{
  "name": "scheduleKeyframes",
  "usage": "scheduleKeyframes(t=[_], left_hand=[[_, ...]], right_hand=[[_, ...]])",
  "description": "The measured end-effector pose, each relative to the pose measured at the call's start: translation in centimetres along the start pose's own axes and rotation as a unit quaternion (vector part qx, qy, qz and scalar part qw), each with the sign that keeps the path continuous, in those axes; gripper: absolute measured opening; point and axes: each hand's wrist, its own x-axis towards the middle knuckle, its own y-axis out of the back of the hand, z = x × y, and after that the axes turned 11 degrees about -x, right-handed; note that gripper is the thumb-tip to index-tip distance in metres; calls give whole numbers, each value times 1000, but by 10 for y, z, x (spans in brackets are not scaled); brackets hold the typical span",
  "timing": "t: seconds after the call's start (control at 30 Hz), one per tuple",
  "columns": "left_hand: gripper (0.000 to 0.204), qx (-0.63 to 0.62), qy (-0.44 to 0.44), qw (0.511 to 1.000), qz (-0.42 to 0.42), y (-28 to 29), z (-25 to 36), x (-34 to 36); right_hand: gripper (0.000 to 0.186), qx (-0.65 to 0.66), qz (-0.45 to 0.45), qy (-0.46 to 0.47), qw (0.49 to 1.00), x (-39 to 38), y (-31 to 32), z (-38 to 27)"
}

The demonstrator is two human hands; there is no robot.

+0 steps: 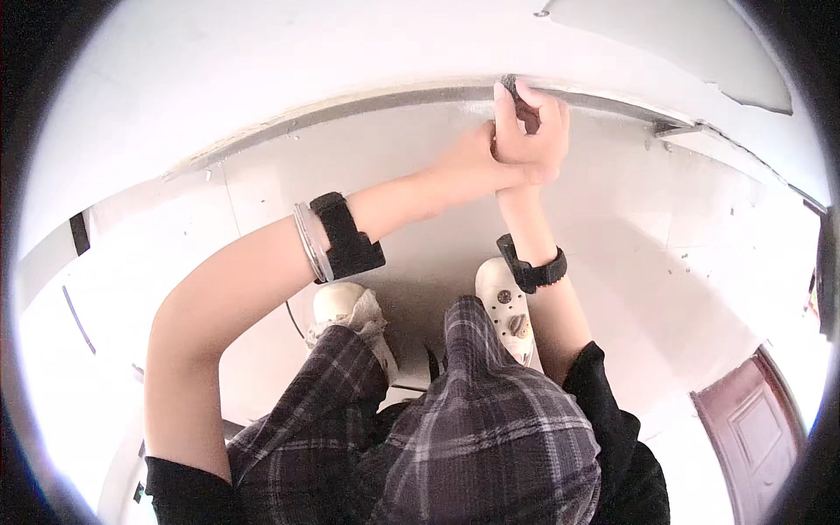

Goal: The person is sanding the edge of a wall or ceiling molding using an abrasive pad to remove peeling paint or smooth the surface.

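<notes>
Ahead of my feet, low near the dark strip where the floor meets a white surface, both my hands come together. My right hand (549,131) is closed, its thumb and fingers curled round a small dark, rough-looking thing (527,115). Part of it shows between the fingers and at the top; its kind cannot be made out. My left hand (477,156) reaches in from the left and presses against the base of the right hand. Its fingers are mostly hidden there, so whether they grip anything does not show.
A pale tiled floor (420,241) spreads round my white clogs (505,302), with small bits of debris along the dark strip (350,107). A white ledge (726,149) juts out at the right. A brown panelled door (751,429) stands at the lower right.
</notes>
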Motion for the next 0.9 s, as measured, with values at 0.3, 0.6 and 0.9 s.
scheduleKeyframes(t=[0.3, 0.6, 0.9], left_hand=[[62, -129, -62, 989, -36, -4, -5, 4], [54, -60, -51, 996, -45, -11, 8, 16], [56, -42, -21, 999, 18, -4, 9, -1]], right_hand=[[13, -11, -14, -16, 1000, -4, 0, -10], [11, -56, 52, 6, 997, 0, -5, 5], [11, 10, -29, 14, 999, -6, -9, -11]])
